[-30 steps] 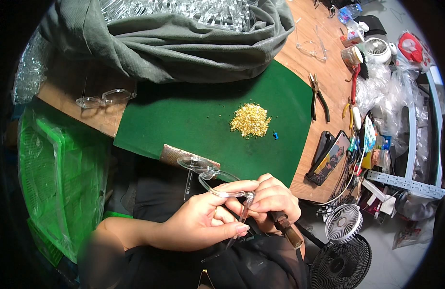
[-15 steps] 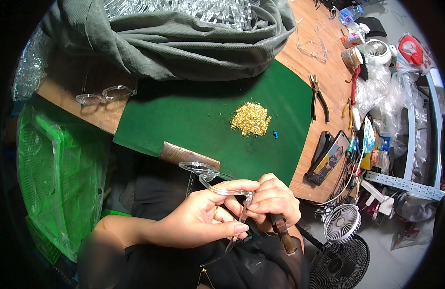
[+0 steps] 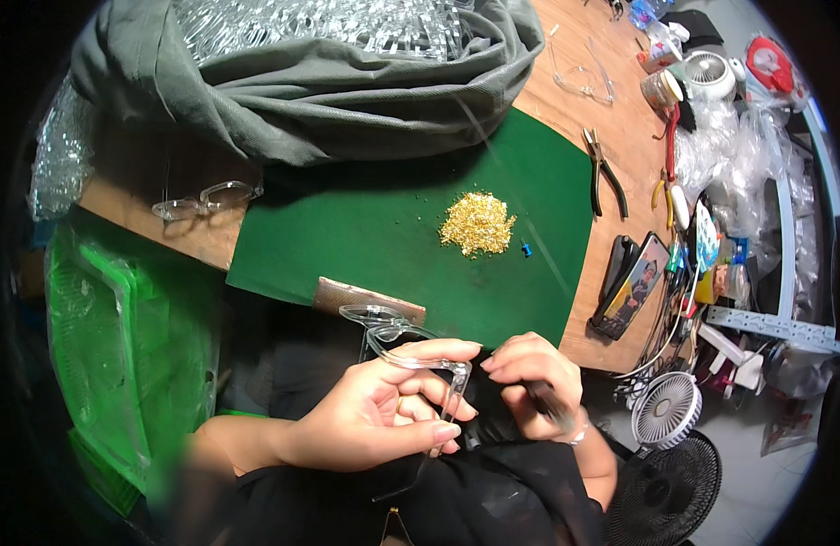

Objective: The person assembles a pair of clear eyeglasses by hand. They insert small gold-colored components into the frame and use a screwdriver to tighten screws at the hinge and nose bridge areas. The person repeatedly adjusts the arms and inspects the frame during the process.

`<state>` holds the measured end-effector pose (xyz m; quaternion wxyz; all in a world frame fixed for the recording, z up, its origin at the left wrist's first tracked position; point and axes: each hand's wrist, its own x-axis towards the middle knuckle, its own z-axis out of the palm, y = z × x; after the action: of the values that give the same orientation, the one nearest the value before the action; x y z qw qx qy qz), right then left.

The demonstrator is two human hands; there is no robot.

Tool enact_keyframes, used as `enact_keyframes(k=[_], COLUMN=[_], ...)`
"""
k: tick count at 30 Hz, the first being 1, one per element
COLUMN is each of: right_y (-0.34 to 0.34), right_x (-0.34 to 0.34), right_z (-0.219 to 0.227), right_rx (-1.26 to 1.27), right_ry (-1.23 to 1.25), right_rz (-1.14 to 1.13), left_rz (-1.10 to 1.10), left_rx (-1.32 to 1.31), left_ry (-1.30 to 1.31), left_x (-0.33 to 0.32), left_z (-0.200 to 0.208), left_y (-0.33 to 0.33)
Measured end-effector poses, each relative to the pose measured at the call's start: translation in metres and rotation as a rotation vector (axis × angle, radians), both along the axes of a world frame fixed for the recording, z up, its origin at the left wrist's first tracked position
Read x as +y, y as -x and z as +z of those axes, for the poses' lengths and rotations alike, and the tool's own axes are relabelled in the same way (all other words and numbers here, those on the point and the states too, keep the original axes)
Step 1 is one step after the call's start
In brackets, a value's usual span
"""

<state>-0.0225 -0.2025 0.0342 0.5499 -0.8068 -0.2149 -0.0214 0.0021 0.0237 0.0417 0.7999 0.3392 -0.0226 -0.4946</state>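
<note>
Eyeglasses [image 3: 426, 363] of clear plastic are in the left hand [image 3: 388, 409], above the person's lap at the near edge of the bench. Its thumb and fingers pinch one temple, which slants down from the hinge, while the index finger lies along the rim. The far lens overlaps a brown block [image 3: 370, 299] in view; whether they touch, I cannot tell. The right hand [image 3: 540, 387], just apart from the eyeglasses, has its fingers curled around a dark tool [image 3: 553, 407], too blurred to identify.

Beyond, a green mat [image 3: 347, 237] bears a heap of tiny gold-coloured pieces [image 3: 477, 225], with a blue push pin [image 3: 526, 249] just beside it. Black-handled pliers [image 3: 603, 175] lie right of the mat, and nearer stands a lit smartphone [image 3: 640, 287]. A second clear frame [image 3: 206, 202] rests on the wood at left. Across the far side spreads a grey cloth [image 3: 365, 114] holding many clear plastic parts [image 3: 320, 32].
</note>
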Motion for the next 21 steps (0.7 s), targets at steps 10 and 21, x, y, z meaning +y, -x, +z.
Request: enact_keyframes(k=[10,21], right_y=[0.006,0.006], right_x=[0.000,0.008], right_z=[0.036,0.039], right_rx=[0.982,0.941], right_ry=[0.087,0.172], right_rz=[0.361,0.351], left_rz=[-0.003,0.014], left_rx=[0.029,-0.033], left_ry=[-0.020,0.020], left_x=[-0.002,-0.004], left_z=[0.001,-0.002], left_y=[0.004,0.007])
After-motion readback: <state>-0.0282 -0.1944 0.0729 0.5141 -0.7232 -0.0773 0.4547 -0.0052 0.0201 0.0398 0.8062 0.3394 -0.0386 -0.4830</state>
